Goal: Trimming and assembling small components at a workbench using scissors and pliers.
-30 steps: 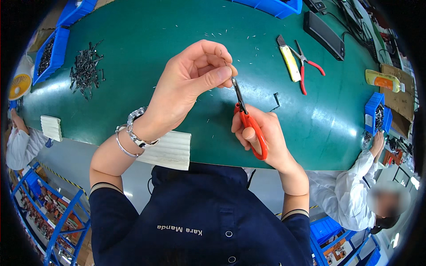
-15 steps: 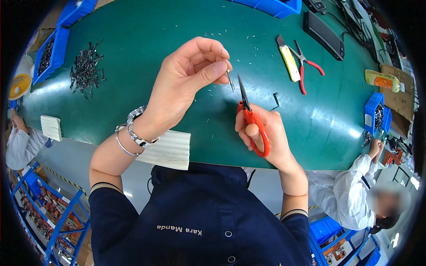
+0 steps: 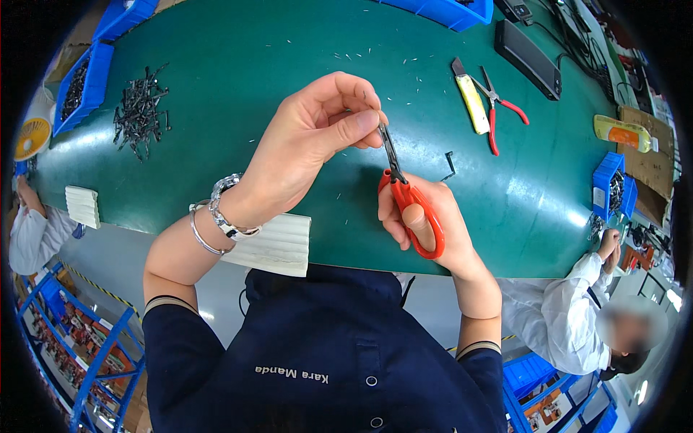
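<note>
Bare green table point(image 3: 238, 65) lies open across the upper middle of the frame. A heap of small black parts point(image 3: 141, 112) blocks the upper left; a yellow knife point(image 3: 471, 97) and red pliers point(image 3: 498, 108) crowd the upper right.

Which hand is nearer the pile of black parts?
Left. The left hand is right of the pile; the right hand, holding scissors, is farther right.

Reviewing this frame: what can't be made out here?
- Head view: the piece pinched by the left hand is too small and hidden by its fingers.
- Scissors: whether the blades are closed on it is unclear; the right hand covers the handle.
- Blue bin contents: too small, cut by the rim.
</note>
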`<state>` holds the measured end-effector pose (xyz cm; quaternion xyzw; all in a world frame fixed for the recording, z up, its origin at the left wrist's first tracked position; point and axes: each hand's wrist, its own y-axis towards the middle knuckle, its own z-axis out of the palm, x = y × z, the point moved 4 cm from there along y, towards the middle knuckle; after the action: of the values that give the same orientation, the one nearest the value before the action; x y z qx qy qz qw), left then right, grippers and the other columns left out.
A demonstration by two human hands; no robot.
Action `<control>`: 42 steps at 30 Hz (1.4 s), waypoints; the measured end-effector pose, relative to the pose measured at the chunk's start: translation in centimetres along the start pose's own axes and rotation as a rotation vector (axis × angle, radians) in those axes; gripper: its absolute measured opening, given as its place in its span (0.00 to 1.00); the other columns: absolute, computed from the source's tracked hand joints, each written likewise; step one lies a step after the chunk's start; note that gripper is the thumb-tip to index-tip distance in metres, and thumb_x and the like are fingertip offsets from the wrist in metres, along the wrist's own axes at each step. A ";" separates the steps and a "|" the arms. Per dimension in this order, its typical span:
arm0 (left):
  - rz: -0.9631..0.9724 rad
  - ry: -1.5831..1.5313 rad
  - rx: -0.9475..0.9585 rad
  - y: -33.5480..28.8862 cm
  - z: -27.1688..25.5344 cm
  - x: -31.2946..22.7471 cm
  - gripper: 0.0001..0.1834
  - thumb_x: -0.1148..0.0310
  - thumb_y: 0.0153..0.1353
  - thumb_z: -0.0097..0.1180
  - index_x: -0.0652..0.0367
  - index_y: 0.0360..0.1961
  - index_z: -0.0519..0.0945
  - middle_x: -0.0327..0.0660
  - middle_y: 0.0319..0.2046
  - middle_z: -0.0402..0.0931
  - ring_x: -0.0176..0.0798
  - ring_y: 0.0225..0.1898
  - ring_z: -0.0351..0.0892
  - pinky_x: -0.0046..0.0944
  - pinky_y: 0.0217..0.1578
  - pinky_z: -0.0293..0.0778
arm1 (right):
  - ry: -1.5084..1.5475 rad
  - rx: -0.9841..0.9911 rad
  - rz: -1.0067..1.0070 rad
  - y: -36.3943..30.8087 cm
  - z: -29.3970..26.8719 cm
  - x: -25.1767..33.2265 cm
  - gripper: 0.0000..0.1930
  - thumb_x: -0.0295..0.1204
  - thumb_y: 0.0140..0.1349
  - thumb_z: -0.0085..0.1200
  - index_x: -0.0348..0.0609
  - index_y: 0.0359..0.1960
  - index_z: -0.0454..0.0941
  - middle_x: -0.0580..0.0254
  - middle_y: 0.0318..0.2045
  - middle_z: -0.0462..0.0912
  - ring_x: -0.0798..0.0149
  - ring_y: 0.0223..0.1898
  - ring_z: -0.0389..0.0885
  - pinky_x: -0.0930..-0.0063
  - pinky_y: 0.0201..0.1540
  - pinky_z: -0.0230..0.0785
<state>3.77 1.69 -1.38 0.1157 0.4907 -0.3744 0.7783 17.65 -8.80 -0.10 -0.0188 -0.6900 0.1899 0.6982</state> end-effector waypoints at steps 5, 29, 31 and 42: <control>-0.011 -0.015 -0.004 0.0 0.0 0.1 0.05 0.71 0.67 0.54 0.57 0.42 0.73 0.36 0.39 0.74 0.25 0.37 0.75 0.27 0.42 0.74 | -0.045 -0.007 0.043 -0.1 -0.1 0.0 0.26 0.54 0.65 0.51 0.41 0.26 0.70 0.70 0.12 0.67 0.75 0.14 0.68 0.80 0.17 0.61; 0.093 0.124 -0.043 0.0 0.4 0.1 0.06 0.73 0.65 0.56 0.60 0.42 0.74 0.41 0.38 0.78 0.28 0.35 0.78 0.29 0.40 0.76 | -0.168 -0.068 -0.030 0.0 -0.4 0.0 0.17 0.40 0.63 0.58 0.40 0.27 0.71 0.69 0.11 0.66 0.73 0.13 0.67 0.76 0.18 0.58; 0.100 0.129 -0.043 0.0 0.3 0.1 0.06 0.73 0.65 0.56 0.60 0.42 0.74 0.41 0.37 0.78 0.28 0.35 0.78 0.29 0.40 0.77 | -0.176 -0.060 0.002 0.0 -0.5 0.0 0.14 0.36 0.62 0.58 0.39 0.28 0.71 0.68 0.12 0.67 0.73 0.13 0.67 0.77 0.18 0.59; 0.089 0.249 -0.014 -0.4 -0.8 -1.6 0.06 0.73 0.65 0.56 0.61 0.42 0.76 0.36 0.35 0.77 0.29 0.37 0.77 0.31 0.42 0.75 | 0.026 -0.387 -0.168 -0.7 -4.3 -0.3 0.32 0.60 0.67 0.41 0.37 0.33 0.73 0.69 0.16 0.69 0.77 0.16 0.64 0.83 0.19 0.54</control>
<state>2.58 2.66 -0.31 0.1773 0.5807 -0.3186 0.7279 22.03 -8.53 -0.41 -0.0975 -0.7037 -0.0051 0.7037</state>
